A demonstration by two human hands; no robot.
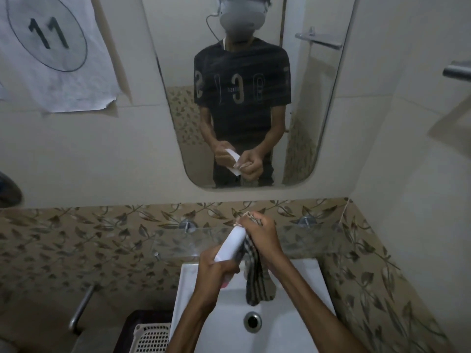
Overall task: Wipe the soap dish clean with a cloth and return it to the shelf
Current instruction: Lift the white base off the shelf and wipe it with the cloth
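Over the white sink (313,289) I hold a white soap dish (232,245), tilted on edge with its far end up. My left hand (215,272) grips its near end. My right hand (262,235) grips a checked grey-and-white cloth (256,278) against the dish's right side; the cloth's loose end hangs down toward the basin. A glass shelf (305,238) runs along the wall just behind my hands, held by two metal pegs. The mirror above reflects both hands with the dish and cloth.
The sink drain (252,322) lies below the hanging cloth. A white perforated basket (153,338) sits at the lower left beside a metal pipe (81,308). A paper sheet marked 11 (51,47) is taped to the wall. A metal fixture (456,71) juts from the right wall.
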